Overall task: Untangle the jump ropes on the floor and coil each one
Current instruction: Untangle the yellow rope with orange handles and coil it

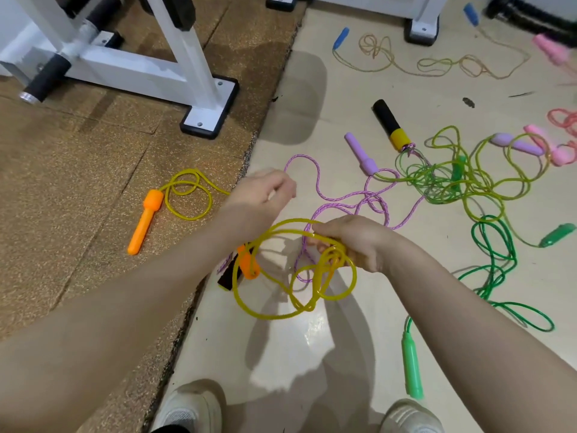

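My right hand [352,245] grips loose coils of the translucent yellow plastic jump rope [293,276] above the pale tile floor [312,354]. My left hand [262,198] pinches its strand; one orange handle [145,223] lies on the brown mat [78,182].

Near floor: bare tile [281,354] between the two shoes [190,410] gives open room below the hands.
Left side: the mat [78,189] is open around the orange handle [145,221].
Far left: the white frame foot [209,110] blocks.
Right side: the green-yellow tangle [452,182] and the green rope [496,270] crowd the tile.
Centre: the purple rope [343,204] loops just behind the hands.
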The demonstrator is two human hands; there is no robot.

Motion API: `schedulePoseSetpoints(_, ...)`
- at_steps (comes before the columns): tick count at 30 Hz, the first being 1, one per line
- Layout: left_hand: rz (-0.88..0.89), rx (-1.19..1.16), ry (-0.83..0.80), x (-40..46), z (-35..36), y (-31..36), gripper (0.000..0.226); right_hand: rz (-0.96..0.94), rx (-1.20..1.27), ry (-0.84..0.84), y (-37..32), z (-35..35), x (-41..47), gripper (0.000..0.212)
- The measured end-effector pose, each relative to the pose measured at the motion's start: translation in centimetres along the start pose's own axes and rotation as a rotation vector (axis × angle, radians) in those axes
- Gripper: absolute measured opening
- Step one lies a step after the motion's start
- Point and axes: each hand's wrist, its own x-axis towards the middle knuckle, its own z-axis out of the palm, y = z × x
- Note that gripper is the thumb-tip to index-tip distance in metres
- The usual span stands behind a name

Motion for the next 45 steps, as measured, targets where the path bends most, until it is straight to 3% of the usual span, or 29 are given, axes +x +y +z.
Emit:
schedulePoseSetpoints(2, -0.168, -0.118, -0.307, -0.5, 0.9, 0.5, 0.021, -0.01, 0.107, -0.005, 0.0, 0.0, 0.0, 0.024)
schedulePoseSetpoints(4, -0.212, -0.221, -0.447, -1.3, 2.1, 0.1, 0.024, -0.013, 0.152, -0.009, -0.3, -0.2, -0.1, 0.028)
schedulePoseSetpoints(8, -0.299, -0.41, -0.539, -1.8, 2.4, -0.3, 0.055, 0.0, 0.312, 0.051, -1.1, -0.2, -0.6, 0.036)
schedulePoseSetpoints(13, -0.36, -0.48, -0.56, -1.8, 2.6, -0.6, 0.032, -0.01, 0.362, 0.092, -2.0, 0.0, -0.9, 0.042)
schedulePoseSetpoints(15, -0.439, -0.475, -0.489, -1.5, 2.7, -0.7, 0.018, -0.116, 0.153, 0.243, -1.9, -0.1, -0.3, 0.04)
schedulePoseSetpoints(17, -0.547, -0.505, -0.405, -1.1, 2.9, -1.0, 0.019, -0.327, -0.234, 0.493, -1.7, -0.5, 0.1, 0.034)
schedulePoseSetpoints(19, -0.625, -0.58, -0.321, -0.9, 3.0, -1.0, 0.02, -0.561, -0.483, 0.628, -1.5, -0.8, 0.3, 0.024)
schedulePoseSetpoints(21, -0.672, -0.698, -0.243, -0.7, 2.9, -1.0, 0.024, -0.661, -0.644, 0.558, -1.4, -0.4, 0.0, 0.013)
schedulePoseSetpoints(23, -0.707, -0.782, -0.19, -0.5, 2.7, -0.9, 0.028, -0.631, -0.847, 0.443, -0.7, 0.7, 0.0, 0.01)
schedulePoseSetpoints(25, -0.722, -0.782, -0.18, -0.4, 2.7, -0.9, 0.032, -0.576, -0.898, 0.396, -0.1, 1.2, 0.5, 0.014)
schedulePoseSetpoints(28, -0.72, -0.636, -0.217, -0.5, 2.9, -0.8, 0.034, -0.538, -0.915, 0.344, 0.1, 1.1, 0.7, 0.016)
schedulePoseSetpoints(30, -0.694, -0.475, -0.246, -0.5, 3.1, -0.8, 0.035, -0.528, -1.1, 0.343, 0.0, 0.8, 0.5, 0.017)
schedulePoseSetpoints(33, -0.663, -0.323, -0.2, -0.2, 3.3, -1.8, 0.035, -0.55, -1.297, 0.482, -0.5, 0.1, 0.1, 0.019)
schedulePoseSetpoints(34, -0.659, -0.273, -0.174, -0.2, 3.1, -2.3, 0.037, -0.59, -1.233, 0.499, -0.9, -0.2, -0.1, 0.017)
schedulePoseSetpoints(36, -0.611, -0.086, -0.133, -0.4, 2.4, -3.6, 0.042, -0.685, -0.862, 0.411, -1.7, -1.4, -0.6, 0.009)
schedulePoseSetpoints(39, -0.588, 0.151, -0.14, -0.5, 1.2, -5.3, 0.044, -0.71, -0.202, 0.14, -2.1, -2.8, -1.8, 0.015)
schedulePoseSetpoints(42, -0.644, 0.271, -0.17, -0.6, 0.9, -6.2, 0.039, -0.607, 0.451, -0.115, -1.4, -3.9, -2.0, 0.017)
schedulePoseSetpoints(45, -0.686, 0.288, -0.178, -1.1, 0.9, -7.6, 0.037, -0.595, 0.705, -0.149, -0.9, -4.7, -2.1, 0.025)
